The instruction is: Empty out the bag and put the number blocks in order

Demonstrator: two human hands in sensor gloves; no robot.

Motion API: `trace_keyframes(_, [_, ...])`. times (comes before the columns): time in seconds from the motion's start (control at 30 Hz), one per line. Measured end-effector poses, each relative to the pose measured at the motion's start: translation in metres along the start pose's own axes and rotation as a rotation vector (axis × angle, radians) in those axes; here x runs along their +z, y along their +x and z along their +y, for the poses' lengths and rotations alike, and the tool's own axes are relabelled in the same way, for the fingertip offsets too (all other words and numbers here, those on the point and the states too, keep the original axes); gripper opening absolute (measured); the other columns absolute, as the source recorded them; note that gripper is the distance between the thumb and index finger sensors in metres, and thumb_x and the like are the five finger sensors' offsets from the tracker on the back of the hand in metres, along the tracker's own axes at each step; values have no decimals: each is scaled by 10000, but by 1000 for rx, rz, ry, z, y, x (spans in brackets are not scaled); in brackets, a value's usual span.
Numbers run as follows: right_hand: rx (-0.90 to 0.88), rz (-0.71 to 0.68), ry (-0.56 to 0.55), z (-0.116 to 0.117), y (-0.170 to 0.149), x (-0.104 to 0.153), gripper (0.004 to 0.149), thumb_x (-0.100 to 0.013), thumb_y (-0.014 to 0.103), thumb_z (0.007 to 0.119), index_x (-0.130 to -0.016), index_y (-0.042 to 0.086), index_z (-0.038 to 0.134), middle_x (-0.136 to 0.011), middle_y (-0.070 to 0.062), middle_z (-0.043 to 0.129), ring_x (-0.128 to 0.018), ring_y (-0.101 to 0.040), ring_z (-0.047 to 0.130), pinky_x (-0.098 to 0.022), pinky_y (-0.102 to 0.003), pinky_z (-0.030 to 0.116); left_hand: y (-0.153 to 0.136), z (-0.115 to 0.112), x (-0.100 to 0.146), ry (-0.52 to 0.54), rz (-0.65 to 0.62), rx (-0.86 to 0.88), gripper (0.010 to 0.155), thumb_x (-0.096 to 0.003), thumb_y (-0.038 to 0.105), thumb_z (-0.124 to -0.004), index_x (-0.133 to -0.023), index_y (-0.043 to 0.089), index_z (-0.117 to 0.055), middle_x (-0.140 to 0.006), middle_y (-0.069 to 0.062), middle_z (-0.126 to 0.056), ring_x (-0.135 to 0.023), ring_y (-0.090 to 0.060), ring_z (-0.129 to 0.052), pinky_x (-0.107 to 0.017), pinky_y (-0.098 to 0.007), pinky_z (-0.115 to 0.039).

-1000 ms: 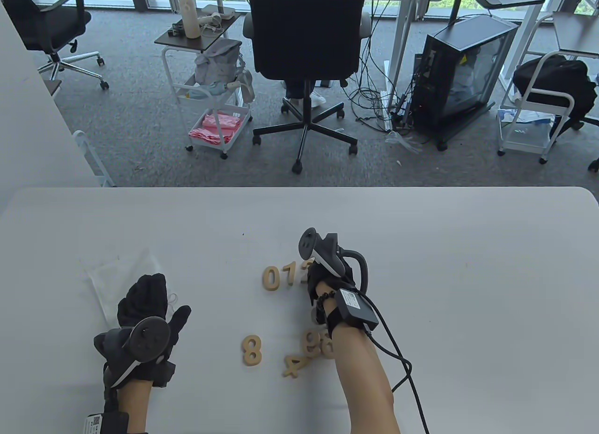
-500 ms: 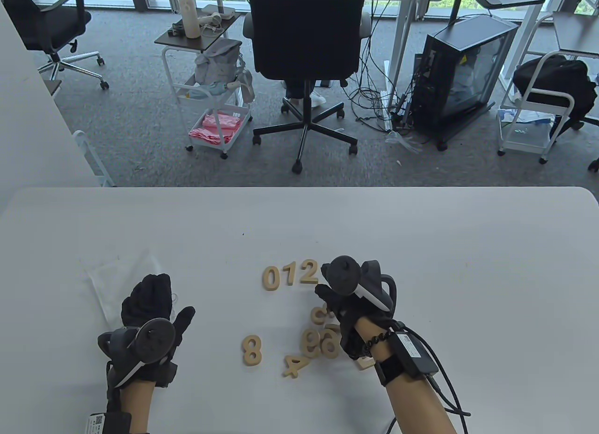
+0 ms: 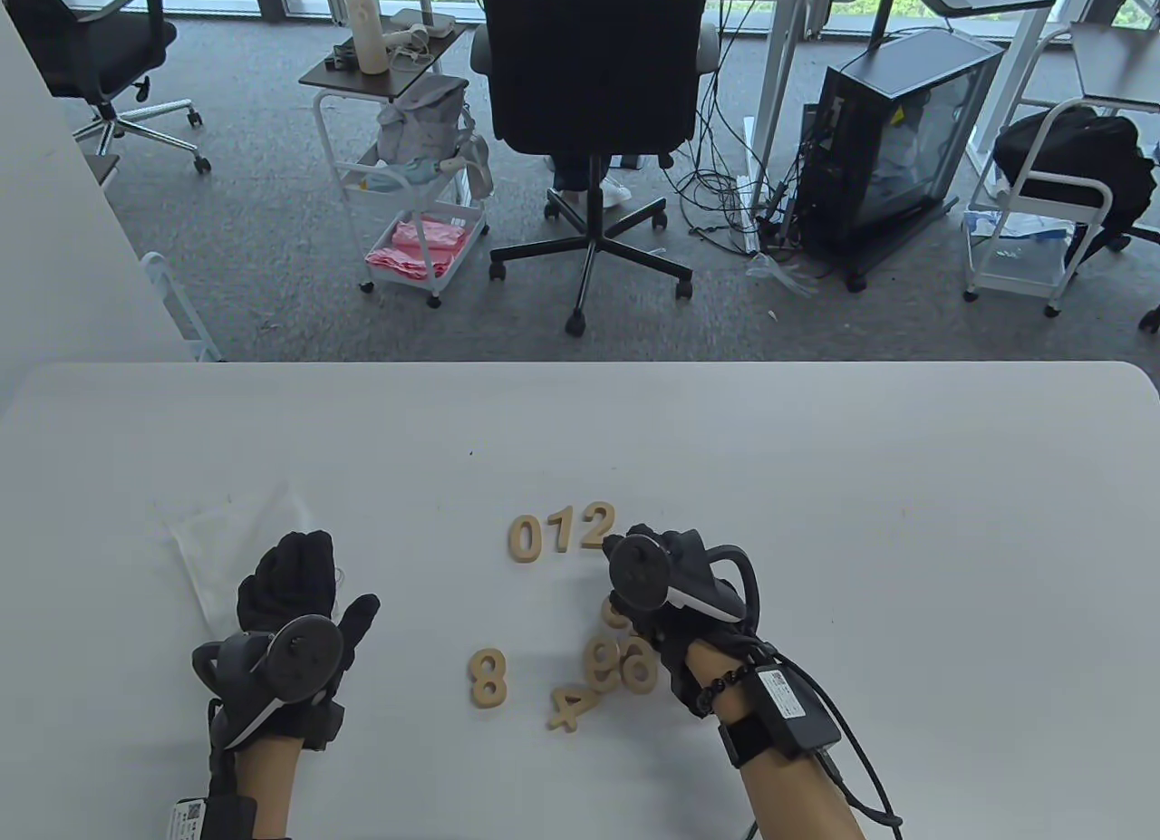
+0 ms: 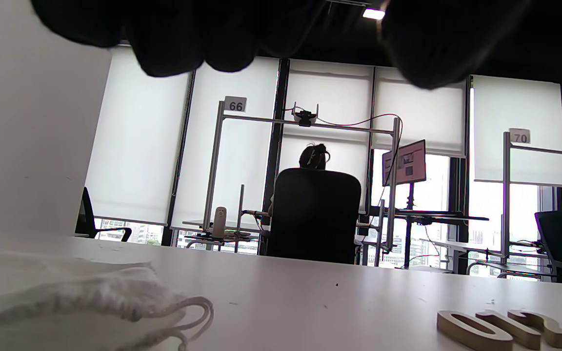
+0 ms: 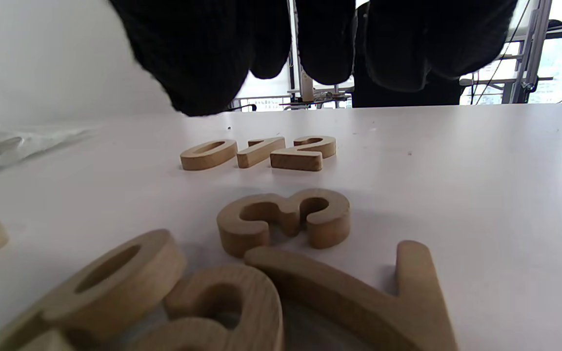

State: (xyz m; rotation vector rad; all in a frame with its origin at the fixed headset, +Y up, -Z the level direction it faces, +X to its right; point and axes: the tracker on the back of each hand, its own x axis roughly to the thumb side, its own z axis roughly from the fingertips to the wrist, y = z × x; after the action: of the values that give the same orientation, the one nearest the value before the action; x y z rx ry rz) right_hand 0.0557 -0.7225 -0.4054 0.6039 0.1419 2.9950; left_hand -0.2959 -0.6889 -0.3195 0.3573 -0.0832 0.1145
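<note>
Wooden number blocks lie on the white table (image 3: 906, 477). The 0 (image 3: 526, 538), 1 (image 3: 560, 534) and 2 (image 3: 595, 526) stand in a row. My right hand (image 3: 648, 618) hovers over the loose pile just below the row, with its fingers (image 5: 203, 53) hanging free and holding nothing. Under them lies the 3 (image 5: 286, 219), with a 7 (image 5: 359, 287) and two 6/9 blocks (image 3: 603, 661) (image 3: 637, 668) nearby. The 8 (image 3: 488, 678) and 4 (image 3: 571, 706) lie further left. My left hand (image 3: 290, 586) rests on the flat white mesh bag (image 3: 217, 532), gripping nothing.
The bag's drawstring (image 4: 198, 312) loops out toward the table's middle. Beyond the table's far edge are a black office chair (image 3: 594, 70), a white trolley (image 3: 417, 215) and a computer case (image 3: 897, 133) on the floor.
My right hand has left the 2 at the row's right end and drawn back toward me over the pile, now above the 3. The left hand has barely moved.
</note>
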Motion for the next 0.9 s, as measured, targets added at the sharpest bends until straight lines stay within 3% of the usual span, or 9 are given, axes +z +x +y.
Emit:
trace_keyframes(0.2, [109,-35,136,19,10,-14,646,-473,289,892,-1058,172,644,-1109,-209,631,-945,-568,722,-690,-683,656,1,0,-1,0,-2,-3,842,-485,526,-759,-1112,19,-517,-1109,-319,-547,-980,-591,-704,-676,-737,-595])
trace_keyframes(0.43, [159,-48,211,28,18,-28,649,-466,282,902,-1055,186,646,-1100,-195,658,-924,-556,766,-681,-672,680,0,1,-1,4,0,1,843,-485,524,-762,-1113,18,-518,-1109,-318,-549,-980,-589,-704,-675,-737,-596])
trace_keyframes(0.67, [154,-37,266,32,19,-39,636,-468,266,902,-1049,194,653,-1077,-205,693,-884,-535,834,-657,-640,739,-2,1,-1,10,5,3,846,-483,525,-765,-1112,16,-518,-1109,-320,-548,-980,-592,-703,-675,-738,-596])
trace_keyframes(0.9, [275,-73,243,38,24,-41,627,-451,297,909,-1028,211,679,-1056,-189,717,-849,-499,886,-637,-596,802,-2,2,0,14,7,2,846,-483,525,-764,-1113,19,-516,-1109,-319,-547,-980,-591,-704,-676,-737,-595])
